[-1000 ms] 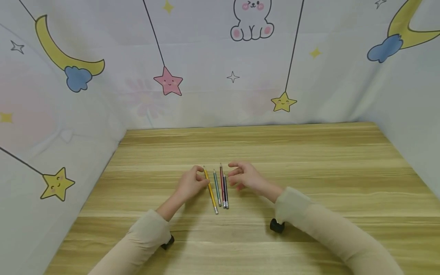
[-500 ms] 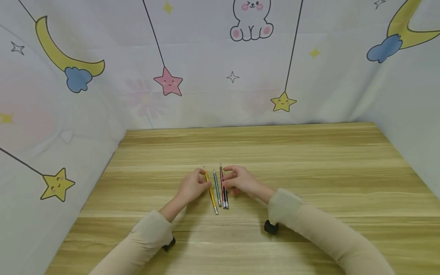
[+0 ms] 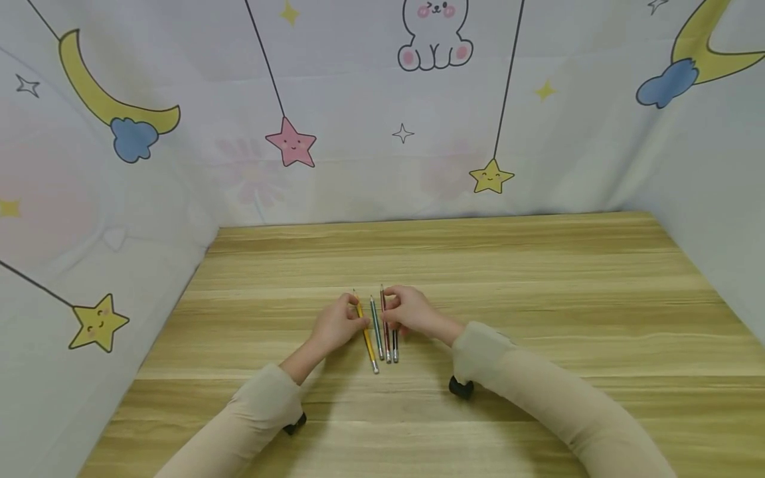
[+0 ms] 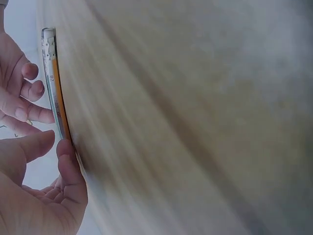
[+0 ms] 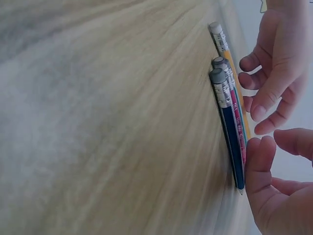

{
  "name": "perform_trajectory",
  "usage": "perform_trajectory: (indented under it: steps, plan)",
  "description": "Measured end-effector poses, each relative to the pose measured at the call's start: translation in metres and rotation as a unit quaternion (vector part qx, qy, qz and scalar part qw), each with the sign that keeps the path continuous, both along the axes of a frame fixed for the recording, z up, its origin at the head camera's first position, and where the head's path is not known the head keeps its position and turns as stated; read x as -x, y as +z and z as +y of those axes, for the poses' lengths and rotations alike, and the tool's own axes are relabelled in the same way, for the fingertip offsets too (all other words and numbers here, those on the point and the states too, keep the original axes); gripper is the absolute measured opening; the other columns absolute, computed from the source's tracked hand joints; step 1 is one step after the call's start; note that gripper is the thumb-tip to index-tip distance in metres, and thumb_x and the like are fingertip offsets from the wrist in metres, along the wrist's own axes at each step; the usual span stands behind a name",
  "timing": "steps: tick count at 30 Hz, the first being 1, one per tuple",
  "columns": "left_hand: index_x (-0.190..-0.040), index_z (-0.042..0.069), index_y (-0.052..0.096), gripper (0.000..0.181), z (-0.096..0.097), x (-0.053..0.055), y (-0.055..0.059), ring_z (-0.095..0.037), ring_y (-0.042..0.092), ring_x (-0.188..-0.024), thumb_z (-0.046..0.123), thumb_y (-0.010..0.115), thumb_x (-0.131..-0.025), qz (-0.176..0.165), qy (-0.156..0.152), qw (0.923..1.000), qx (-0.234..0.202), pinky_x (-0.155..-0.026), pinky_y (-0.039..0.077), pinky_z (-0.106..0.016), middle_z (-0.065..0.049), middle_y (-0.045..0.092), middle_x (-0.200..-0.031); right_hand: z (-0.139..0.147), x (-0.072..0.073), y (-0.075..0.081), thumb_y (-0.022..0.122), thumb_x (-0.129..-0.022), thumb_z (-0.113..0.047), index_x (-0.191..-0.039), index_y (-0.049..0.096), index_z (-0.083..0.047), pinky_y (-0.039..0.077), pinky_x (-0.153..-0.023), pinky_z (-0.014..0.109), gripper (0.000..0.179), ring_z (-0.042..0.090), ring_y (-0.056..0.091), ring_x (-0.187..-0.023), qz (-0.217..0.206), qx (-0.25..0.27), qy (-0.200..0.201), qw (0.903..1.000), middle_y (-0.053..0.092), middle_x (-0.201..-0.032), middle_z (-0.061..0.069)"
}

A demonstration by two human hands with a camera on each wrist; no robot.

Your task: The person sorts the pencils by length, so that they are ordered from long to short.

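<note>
Head view shows the green pencil on the tabletop; left of it, the left hand curves loosely, unclenched, at the yellow pencil; right of it, the right hand, likewise loose, overlaps the red pencil and black pencil.

Left hand at yellow pencil, right hand at red pencil and black pencil, green pencil between hands, all on wood-grain table, printed curtain behind

Soft, even light — faint shadows on the table beside the left sleeve; both wrist views look dimmer, hazy — the wood blurred.
</note>
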State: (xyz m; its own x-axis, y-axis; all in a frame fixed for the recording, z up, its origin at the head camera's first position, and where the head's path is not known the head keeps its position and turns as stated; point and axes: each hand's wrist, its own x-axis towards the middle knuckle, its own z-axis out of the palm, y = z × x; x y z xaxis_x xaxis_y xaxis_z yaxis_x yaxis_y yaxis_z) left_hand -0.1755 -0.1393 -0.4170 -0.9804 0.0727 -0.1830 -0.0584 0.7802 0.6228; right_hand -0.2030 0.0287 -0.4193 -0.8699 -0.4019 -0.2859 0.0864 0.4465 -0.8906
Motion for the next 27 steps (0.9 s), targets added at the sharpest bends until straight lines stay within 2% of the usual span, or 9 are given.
perform_trajectory:
  steps: [7, 16, 19, 22, 25, 27]
  plan:
    - [-0.110, 0.002, 0.048, 0.041, 0.003, 0.001, 0.002, -0.010, 0.041, -0.048, 0.023, 0.065, -0.079, -0.003, -0.001, 0.9999, 0.013, -0.043, 0.030, -0.021, -0.002, 0.054, -0.066, -0.006, 0.003, -0.002, 0.063, -0.078, -0.007, -0.129, 0.040, -0.001, 0.042, -0.039, 0.021, 0.056, 0.011, 0.049, -0.046, 0.064, -0.062, 0.018, 0.9958, 0.060, -0.076, 0.006]
    - [-0.110, 0.002, 0.047, 0.044, 0.003, 0.006, -0.002, -0.009, 0.038, -0.047, 0.024, 0.066, -0.078, 0.001, -0.007, 0.9996, 0.026, -0.043, 0.029, -0.021, 0.001, 0.049, -0.060, -0.012, 0.007, -0.006, 0.065, -0.075, -0.005, -0.112, 0.052, 0.002, 0.035, -0.041, 0.018, 0.040, 0.008, 0.044, -0.045, 0.152, -0.136, 0.037, 0.9782, 0.051, -0.060, 0.001]
    - [-0.110, 0.002, 0.047, 0.044, 0.004, 0.008, -0.003, -0.011, 0.040, -0.049, 0.024, 0.067, -0.077, 0.006, -0.008, 0.9992, 0.038, -0.044, 0.030, -0.022, 0.000, 0.051, -0.062, -0.014, 0.008, -0.007, 0.065, -0.075, -0.007, -0.114, 0.051, 0.003, 0.034, -0.040, 0.017, 0.043, 0.008, 0.043, -0.045, 0.159, -0.154, 0.040, 0.9744, 0.050, -0.060, 0.000]
    - [-0.109, 0.003, 0.047, 0.045, 0.004, 0.009, -0.003, -0.012, 0.043, -0.051, 0.025, 0.067, -0.076, 0.008, -0.008, 0.9987, 0.050, -0.045, 0.032, -0.022, -0.002, 0.053, -0.066, -0.015, 0.009, -0.009, 0.066, -0.075, -0.010, -0.107, 0.054, 0.002, 0.035, -0.043, 0.018, 0.036, 0.009, 0.043, -0.049, 0.176, -0.179, 0.047, 0.9669, 0.049, -0.063, 0.000]
    - [-0.109, 0.003, 0.047, 0.045, 0.004, 0.010, -0.002, -0.013, 0.044, -0.053, 0.025, 0.068, -0.075, 0.011, -0.009, 0.9980, 0.062, -0.046, 0.033, -0.022, -0.003, 0.054, -0.068, -0.016, 0.009, -0.010, 0.067, -0.075, -0.012, -0.102, 0.056, 0.001, 0.039, -0.050, 0.021, 0.032, 0.012, 0.046, -0.058, 0.189, -0.194, 0.050, 0.9613, 0.053, -0.071, 0.004]
    - [-0.109, 0.002, 0.047, 0.046, 0.005, 0.010, -0.002, -0.013, 0.044, -0.054, 0.025, 0.068, -0.075, 0.012, -0.009, 0.9977, 0.067, -0.046, 0.033, -0.022, -0.003, 0.054, -0.068, -0.017, 0.010, -0.011, 0.068, -0.075, -0.013, -0.106, 0.056, 0.001, 0.043, -0.057, 0.024, 0.037, 0.014, 0.049, -0.065, 0.191, -0.199, 0.049, 0.9599, 0.059, -0.083, 0.007]
